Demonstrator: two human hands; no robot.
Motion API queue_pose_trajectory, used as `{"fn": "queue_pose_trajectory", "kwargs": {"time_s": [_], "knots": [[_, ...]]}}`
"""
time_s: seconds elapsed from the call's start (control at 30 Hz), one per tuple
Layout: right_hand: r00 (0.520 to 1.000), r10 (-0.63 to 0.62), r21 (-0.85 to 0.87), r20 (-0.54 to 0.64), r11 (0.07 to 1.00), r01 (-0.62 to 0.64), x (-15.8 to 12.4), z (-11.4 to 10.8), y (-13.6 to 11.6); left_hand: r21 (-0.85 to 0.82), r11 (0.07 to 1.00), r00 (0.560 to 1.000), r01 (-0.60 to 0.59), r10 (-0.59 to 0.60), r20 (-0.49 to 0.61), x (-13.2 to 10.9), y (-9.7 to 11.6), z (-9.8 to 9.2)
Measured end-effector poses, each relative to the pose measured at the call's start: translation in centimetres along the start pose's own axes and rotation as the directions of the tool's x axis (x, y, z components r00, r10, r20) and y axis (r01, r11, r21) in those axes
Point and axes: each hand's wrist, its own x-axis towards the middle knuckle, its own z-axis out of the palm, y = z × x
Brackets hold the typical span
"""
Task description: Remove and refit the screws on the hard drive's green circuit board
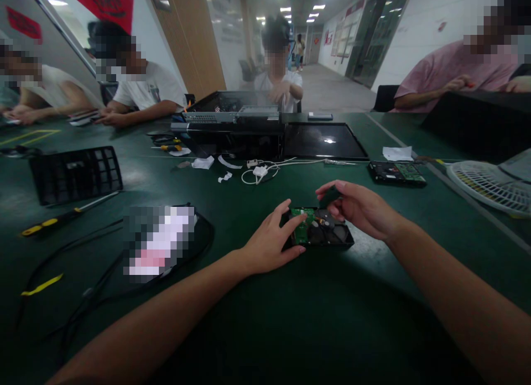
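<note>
Both bare forearms (pixel 174 313) stretch forward over the dark green worktop (pixel 265 329) toward an open drive-like unit (pixel 321 234) lying on it between the hands. Spread fingers of the left hand (pixel 274 235) cover the unit's left end, one reaching over its green board (pixel 302 235) and the thumb along the near edge; whether they grip or merely steady it, I cannot tell. Thumb and fingers of the right hand (pixel 360 208) are closed in a pinch on a small dark piece (pixel 331 196) just above the unit's far side.

To the left lie a blurred-out item (pixel 160 244) among black cables (pixel 74 294), a yellow-and-black screwdriver (pixel 53 223) and a black slotted panel (pixel 77 175). Beyond the unit, a white cable (pixel 249 177) and paper scraps (pixel 203 162) lie before an open computer case (pixel 236 128), with a flat black panel (pixel 323 140) beside it. A second drive-like unit (pixel 397 175) rests farther right, near a white round grille (pixel 489 186). Across the worktop sits a person in white (pixel 290 83).
</note>
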Motion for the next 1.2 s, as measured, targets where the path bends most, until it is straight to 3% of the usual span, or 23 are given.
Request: {"fn": "queue_pose_trajectory", "kwargs": {"time_s": [0.17, 0.4, 1.2], "knots": [[0.999, 0.04, 0.009, 0.026, 0.999, -0.04, 0.07, -0.44, 0.05, 0.015, 1.0, 0.998, 0.026, -0.027, 0.048, -0.18, -0.16, -0.21], [0.998, -0.026, -0.09, -0.062, 0.996, 0.021, 0.18, -0.26, 0.0, 0.038, 0.998, 0.997, 0.041, -0.043, 0.062, -0.1, -0.15, -0.3], [0.998, 0.03, 0.073, -0.054, 0.997, -0.026, 0.34, -0.56, -0.09, 0.032, 0.998, 0.995, 0.058, -0.06, 0.081, -0.11, 0.02, -0.5]]}}
